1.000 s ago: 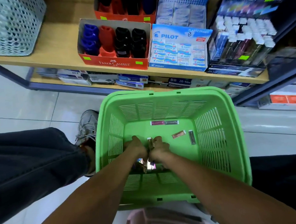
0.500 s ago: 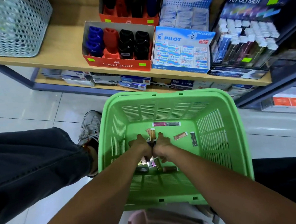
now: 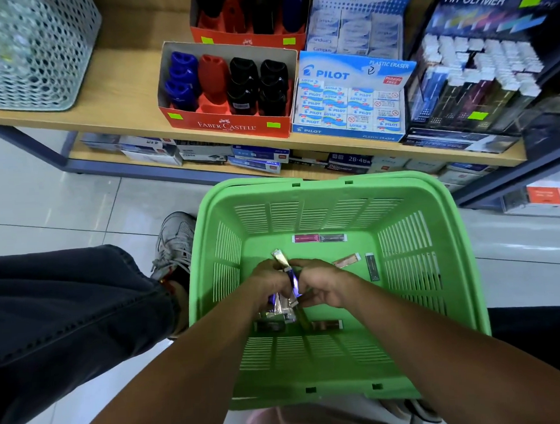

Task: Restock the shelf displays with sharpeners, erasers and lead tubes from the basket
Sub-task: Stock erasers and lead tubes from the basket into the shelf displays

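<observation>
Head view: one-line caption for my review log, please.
Both hands, left and right, gather a bundle of lead tubes inside the green basket, below shelf displays of sharpeners and erasers.

Green slotted basket (image 3: 405, 270) on the floor, a few flat lead tubes (image 3: 319, 238) loose on its bottom, a bundle of lead tubes (image 3: 285, 304) gripped between both hands, shelf displays (image 3: 227, 91) of sharpeners, erasers (image 3: 347, 104).

Inside the green basket (image 3: 332, 189), the left hand (image 3: 263, 284) and right hand (image 3: 321, 287) cover most of a bundle of lead tubes (image 3: 285, 304); their count cannot be told. Print on the loose tubes (image 3: 319, 238) by the basket's far wall is too small to read. Beyond the basket, the mesh bin (image 3: 30, 53) is blurred and cut off by the frame's edge.
</observation>
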`<state>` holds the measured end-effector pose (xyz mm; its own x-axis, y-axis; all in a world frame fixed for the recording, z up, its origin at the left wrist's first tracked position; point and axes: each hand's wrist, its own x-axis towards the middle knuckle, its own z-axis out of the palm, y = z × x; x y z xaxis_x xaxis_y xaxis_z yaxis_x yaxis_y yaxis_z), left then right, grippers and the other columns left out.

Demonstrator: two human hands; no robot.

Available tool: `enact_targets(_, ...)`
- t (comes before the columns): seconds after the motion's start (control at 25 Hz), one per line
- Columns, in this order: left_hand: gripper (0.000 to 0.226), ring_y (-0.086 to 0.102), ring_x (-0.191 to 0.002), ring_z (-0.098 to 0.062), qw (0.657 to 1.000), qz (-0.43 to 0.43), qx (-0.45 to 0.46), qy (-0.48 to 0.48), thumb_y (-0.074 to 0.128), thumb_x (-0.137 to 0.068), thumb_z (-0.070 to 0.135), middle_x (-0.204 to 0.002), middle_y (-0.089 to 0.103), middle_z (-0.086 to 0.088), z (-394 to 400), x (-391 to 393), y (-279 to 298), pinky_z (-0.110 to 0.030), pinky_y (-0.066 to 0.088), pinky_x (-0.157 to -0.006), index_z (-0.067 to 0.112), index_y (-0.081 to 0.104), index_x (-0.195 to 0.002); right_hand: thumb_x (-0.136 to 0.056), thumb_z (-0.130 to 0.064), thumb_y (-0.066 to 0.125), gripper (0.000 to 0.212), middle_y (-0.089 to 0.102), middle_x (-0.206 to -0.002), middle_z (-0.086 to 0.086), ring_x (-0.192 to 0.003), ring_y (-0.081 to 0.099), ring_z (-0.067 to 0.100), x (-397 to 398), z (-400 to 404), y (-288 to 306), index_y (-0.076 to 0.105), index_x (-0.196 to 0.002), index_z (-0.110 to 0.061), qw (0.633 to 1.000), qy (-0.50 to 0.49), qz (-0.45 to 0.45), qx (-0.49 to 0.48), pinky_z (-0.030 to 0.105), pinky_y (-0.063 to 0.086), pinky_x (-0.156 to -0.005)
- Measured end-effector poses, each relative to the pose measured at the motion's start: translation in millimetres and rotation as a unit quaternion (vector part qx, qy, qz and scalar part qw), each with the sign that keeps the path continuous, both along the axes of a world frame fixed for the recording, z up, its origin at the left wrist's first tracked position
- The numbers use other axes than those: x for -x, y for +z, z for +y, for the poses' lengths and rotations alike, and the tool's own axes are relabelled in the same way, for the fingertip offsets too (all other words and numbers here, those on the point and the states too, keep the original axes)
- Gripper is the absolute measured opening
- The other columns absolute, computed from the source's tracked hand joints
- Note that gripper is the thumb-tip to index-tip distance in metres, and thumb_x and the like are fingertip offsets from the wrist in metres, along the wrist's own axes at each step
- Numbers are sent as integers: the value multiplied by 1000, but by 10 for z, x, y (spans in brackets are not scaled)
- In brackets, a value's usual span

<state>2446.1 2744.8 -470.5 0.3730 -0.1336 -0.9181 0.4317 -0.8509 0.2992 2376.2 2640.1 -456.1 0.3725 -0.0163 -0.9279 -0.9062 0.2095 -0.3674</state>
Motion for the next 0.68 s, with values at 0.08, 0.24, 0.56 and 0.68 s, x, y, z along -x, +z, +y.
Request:
enact_targets(0.08, 56, 67, -98, -33, 998, -48, -32, 10, 76, -62, 14, -109, 67, -16, -6, 23, -117, -38, 59, -82, 10, 60, -115, -84, 15, 45, 45, 67, -104, 8, -109, 65, 32, -4, -5, -6, 61, -104, -21, 1000, 0, 5, 2, 43, 56, -93)
enact_targets(0.24, 22, 72, -82, -28, 994, -65, -83, -3, 78, -69, 5, -80, 67, -17, -25, -8, -79, -37, 62, -76, 0, 61, -82, -82, 10, 52, 29, 61, -114, 12, -107, 61, 31, -57, 34, -79, 60, -105, -7, 999, 20, 18, 47, 44, 57, -91)
enact_targets(0.56, 12, 55, -62, -23, 987, -40, 37, 153, 60, -81, -11, -66, 60, -17, -107, -91, 32, -34, 44, -64, 0, 64, -79, -78, -20, 77, 57, 58, -123, 11, -104, 62, 27, -153, -73, -157, 53, -129, -13, 942, 223, -23, 250, 42, 56, -90)
enact_targets(0.68, 12, 54, -55, -20, 988, -42, 33, 145, 59, -84, -9, -63, 59, -12, -140, -117, 29, -21, 44, -52, 1, 64, -78, -63, -58, 85, 121, 24, -149, 11, -129, 43, 37, -187, 65, -243, 11, -154, -27, 849, 398, 6, 346, 46, 51, -95)
